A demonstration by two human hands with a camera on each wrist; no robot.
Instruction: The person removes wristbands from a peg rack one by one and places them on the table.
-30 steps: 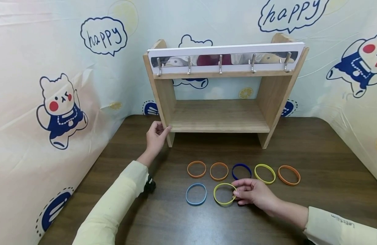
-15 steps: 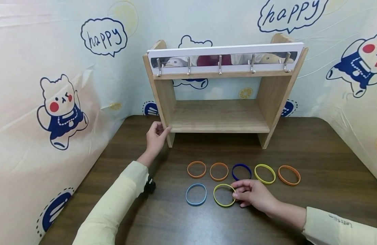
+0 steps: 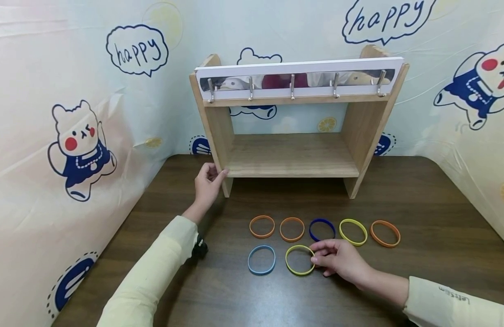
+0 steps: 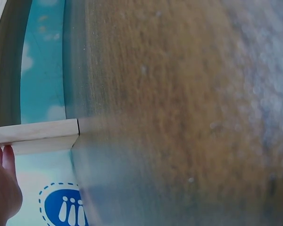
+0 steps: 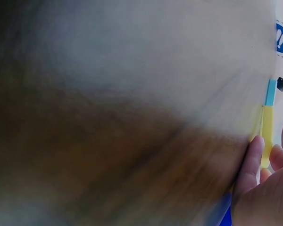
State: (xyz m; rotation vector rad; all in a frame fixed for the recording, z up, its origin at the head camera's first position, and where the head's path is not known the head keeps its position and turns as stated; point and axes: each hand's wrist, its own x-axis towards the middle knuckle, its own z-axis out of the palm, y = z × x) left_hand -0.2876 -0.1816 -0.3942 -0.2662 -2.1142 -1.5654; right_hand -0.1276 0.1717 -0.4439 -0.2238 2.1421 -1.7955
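My left hand (image 3: 207, 184) grips the lower left side panel of a small wooden shelf (image 3: 292, 156), thumb at its front edge and fingers on the outside. In the left wrist view, fingertips (image 4: 8, 160) press against the wood. On the table my right hand (image 3: 341, 259) pinches the right side of a yellow silicone wristband (image 3: 299, 246) between thumb and fingers. A light blue wristband (image 3: 261, 273) lies left of it. Behind, in a row, lie two orange wristbands (image 3: 262, 216), a dark blue one (image 3: 322, 220) partly hidden by my right hand, another yellow one (image 3: 353, 220) and another orange one (image 3: 385, 222).
Across the top front of the shelf runs a white-framed mirrored strip (image 3: 272, 67) with several metal hooks (image 3: 292, 86). The brown table (image 3: 235, 299) ends at a printed cloth backdrop (image 3: 137, 104) behind and on both sides.
My right hand has shifted very slightly, and the pinched yellow wristband has settled a little lower. My left hand has stayed on the shelf's side panel.
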